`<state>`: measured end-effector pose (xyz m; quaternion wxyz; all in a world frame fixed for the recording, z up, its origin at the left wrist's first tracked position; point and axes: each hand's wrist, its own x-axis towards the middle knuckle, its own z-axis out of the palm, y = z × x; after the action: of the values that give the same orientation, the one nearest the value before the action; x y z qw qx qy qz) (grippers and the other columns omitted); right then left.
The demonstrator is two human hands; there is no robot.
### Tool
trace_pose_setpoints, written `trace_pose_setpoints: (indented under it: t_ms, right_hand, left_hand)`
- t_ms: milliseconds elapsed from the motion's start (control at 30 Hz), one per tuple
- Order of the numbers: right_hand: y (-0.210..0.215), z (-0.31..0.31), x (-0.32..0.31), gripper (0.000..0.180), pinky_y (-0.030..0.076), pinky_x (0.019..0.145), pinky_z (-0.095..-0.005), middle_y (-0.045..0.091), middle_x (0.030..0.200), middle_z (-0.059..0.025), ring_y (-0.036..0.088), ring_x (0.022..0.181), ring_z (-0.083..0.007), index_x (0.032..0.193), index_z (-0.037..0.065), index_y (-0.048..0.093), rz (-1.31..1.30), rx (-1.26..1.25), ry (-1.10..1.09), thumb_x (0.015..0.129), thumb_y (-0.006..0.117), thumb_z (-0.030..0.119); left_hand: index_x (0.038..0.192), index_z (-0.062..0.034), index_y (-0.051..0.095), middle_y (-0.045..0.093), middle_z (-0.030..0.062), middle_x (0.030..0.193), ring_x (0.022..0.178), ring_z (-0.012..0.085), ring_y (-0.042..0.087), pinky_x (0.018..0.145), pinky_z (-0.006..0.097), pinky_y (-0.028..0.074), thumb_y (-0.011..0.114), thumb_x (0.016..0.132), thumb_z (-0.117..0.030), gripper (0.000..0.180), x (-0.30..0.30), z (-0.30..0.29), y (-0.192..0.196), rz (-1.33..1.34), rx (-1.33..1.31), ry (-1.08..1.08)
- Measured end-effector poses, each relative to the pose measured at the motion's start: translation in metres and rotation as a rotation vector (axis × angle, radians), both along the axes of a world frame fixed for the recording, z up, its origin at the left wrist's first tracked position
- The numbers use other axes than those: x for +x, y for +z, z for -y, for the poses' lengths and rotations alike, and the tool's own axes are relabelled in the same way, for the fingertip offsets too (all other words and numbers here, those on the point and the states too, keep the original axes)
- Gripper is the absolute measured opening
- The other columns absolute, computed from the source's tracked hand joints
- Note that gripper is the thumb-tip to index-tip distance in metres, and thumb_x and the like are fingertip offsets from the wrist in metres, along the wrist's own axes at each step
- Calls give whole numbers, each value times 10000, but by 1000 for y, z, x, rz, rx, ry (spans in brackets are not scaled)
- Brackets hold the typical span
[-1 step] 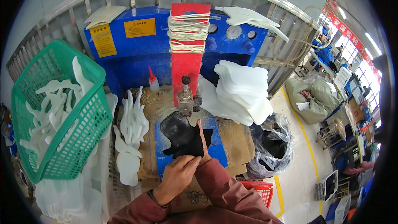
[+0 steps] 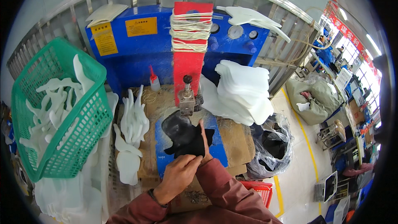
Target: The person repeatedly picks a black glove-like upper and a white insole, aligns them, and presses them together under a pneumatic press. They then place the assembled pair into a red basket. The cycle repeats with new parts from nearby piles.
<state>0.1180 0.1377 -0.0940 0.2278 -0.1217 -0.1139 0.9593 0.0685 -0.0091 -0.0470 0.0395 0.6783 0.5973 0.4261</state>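
Note:
Under the machine's metal head (image 2: 190,103) lies a black cut piece (image 2: 182,132), shiny on its far part and matte on its near part. It rests on a blue board (image 2: 217,151). The fingers of my left hand (image 2: 179,176) are closed in a pinch on its near edge. My right hand (image 2: 205,143) is seen edge-on against the right side of the piece, fingers stretched straight forward; its thumb is hidden. White shaped pieces (image 2: 134,120) lie left of the board. A stack of larger white sheets (image 2: 242,91) is at its right.
A green basket (image 2: 83,137) of white pieces stands at the left. The red column (image 2: 188,64), wound with cord, rises in front of the blue machine body (image 2: 145,49). A plastic bag with black pieces (image 2: 271,145) and a red basket (image 2: 261,191) are at the right.

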Motion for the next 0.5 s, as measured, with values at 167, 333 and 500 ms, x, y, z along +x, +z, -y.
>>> trace_pose_setpoints:
  t_ms: [167,333,500]
  right_hand:
    - [3,-12,15,867,466,1045,-588,601,1392,-150,576,1255,-360,1460,67,503,-151,70,-127,988,335,774]
    - [9,-23,25,871,530,905,-611,612,1421,-116,666,1100,-368,1475,173,525,-178,111,-174,920,409,834]
    - [9,-19,9,795,527,870,-592,699,1133,-79,664,938,-343,1296,152,627,-75,13,-151,919,436,825]
  left_hand:
    - [1168,-27,709,678,84,1018,874,263,687,739,357,577,728,881,-27,288,0,2,4,-27,-2,22]
    - [1164,-17,715,691,123,1059,913,300,694,788,364,574,715,907,-35,257,-32,31,7,-65,-51,140]
    - [1137,13,718,703,175,1048,917,348,700,818,382,567,673,922,-11,221,-80,78,-6,92,-179,384]
